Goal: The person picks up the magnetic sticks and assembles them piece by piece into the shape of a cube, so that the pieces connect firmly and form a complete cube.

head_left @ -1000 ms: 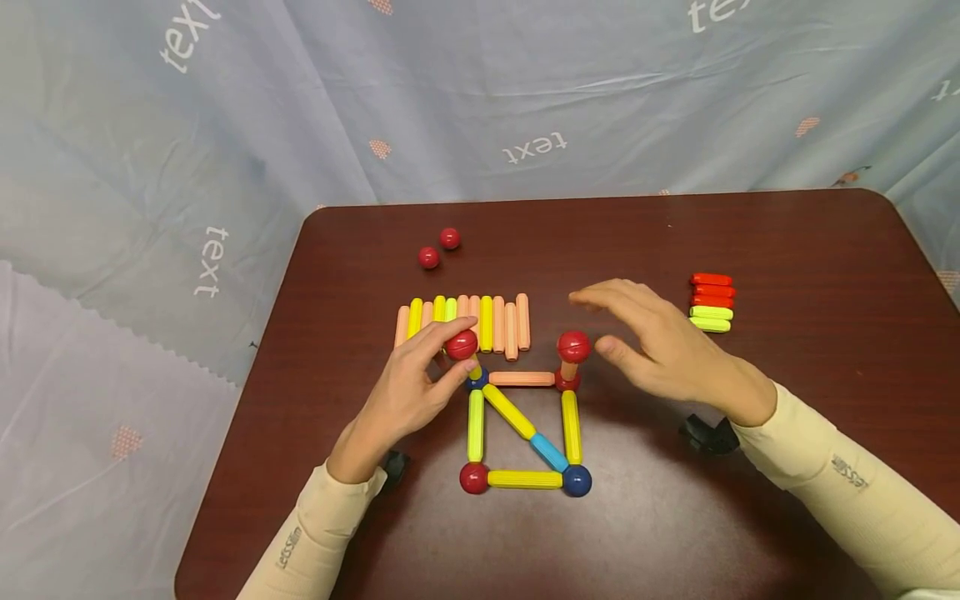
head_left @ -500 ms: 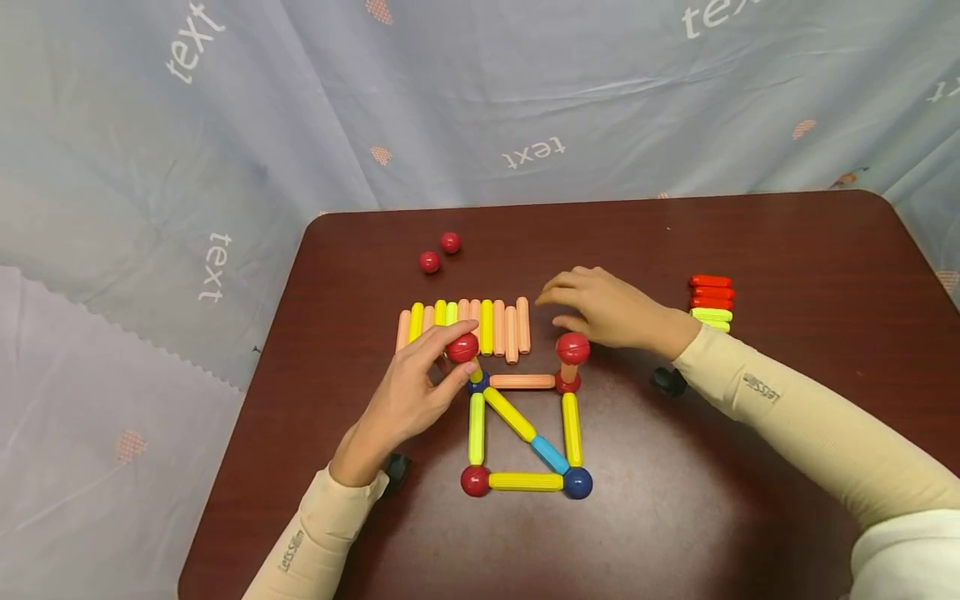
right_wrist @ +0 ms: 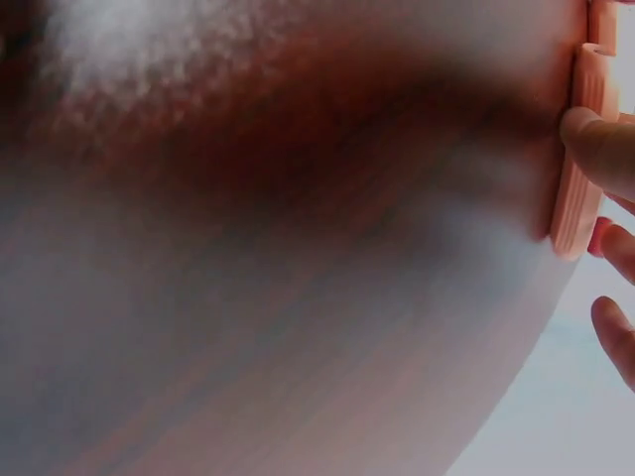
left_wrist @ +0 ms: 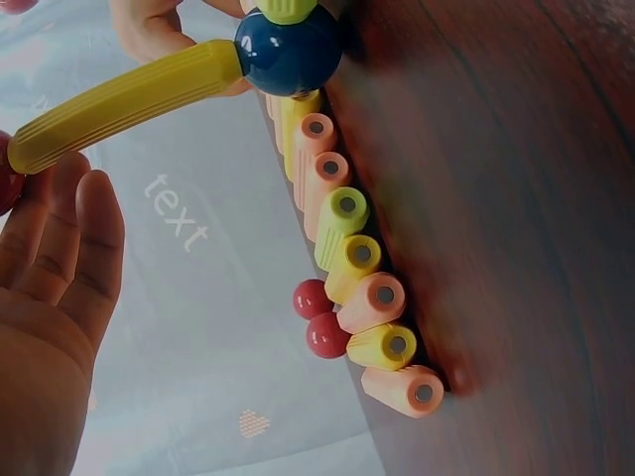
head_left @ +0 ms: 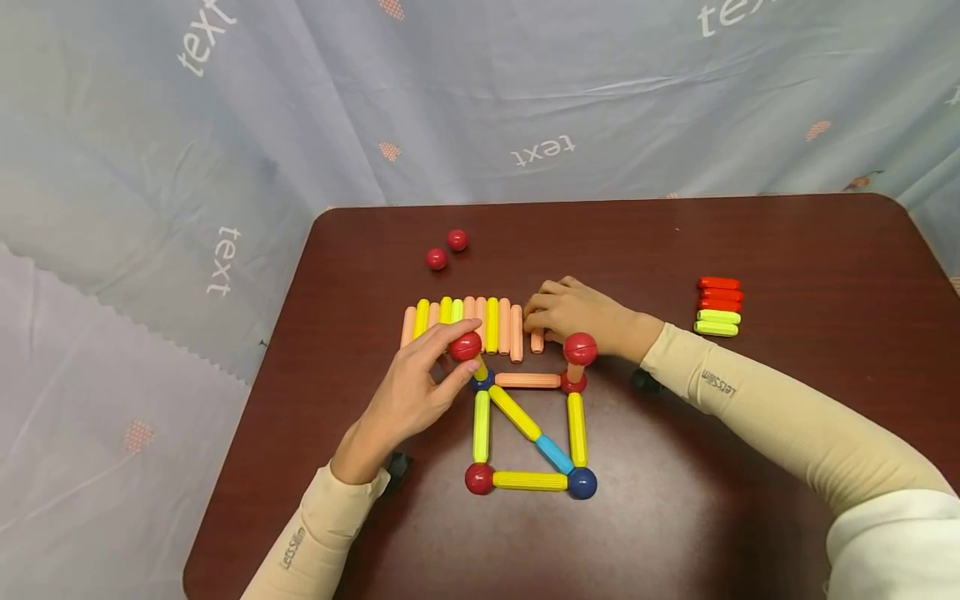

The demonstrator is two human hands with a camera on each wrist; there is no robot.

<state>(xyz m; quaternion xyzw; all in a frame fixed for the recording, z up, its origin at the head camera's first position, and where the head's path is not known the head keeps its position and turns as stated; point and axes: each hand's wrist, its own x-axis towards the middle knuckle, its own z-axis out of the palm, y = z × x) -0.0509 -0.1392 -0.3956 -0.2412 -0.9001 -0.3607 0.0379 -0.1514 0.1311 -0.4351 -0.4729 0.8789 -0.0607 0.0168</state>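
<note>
My left hand (head_left: 408, 392) pinches a red ball (head_left: 466, 346) between thumb and fingers. That ball tops a leaning yellow magnetic rod (left_wrist: 129, 104), whose lower end meets a blue ball (left_wrist: 288, 50) at a corner of a flat square frame. The square has rod sides, ball corners and a yellow-and-blue diagonal (head_left: 515, 414). Just behind the frame, my right hand (head_left: 581, 315) pinches a peach magnetic rod (head_left: 537, 342) at the right end of a row of rods (head_left: 505, 327). The right wrist view shows the thumb (right_wrist: 600, 149) against this rod. Its far end is hidden by fingers in the head view.
Another red ball (head_left: 581, 349) stands on a peach rod at the frame's far right corner, close to my right forearm. Two loose red balls (head_left: 437, 259) lie behind the row. Short red and lime rods (head_left: 720, 295) are stacked side by side at the right.
My right hand has moved left and down to the row's right end and taken hold of the peach rod, which now sits slightly apart from its neighbour. The left hand keeps its hold.
</note>
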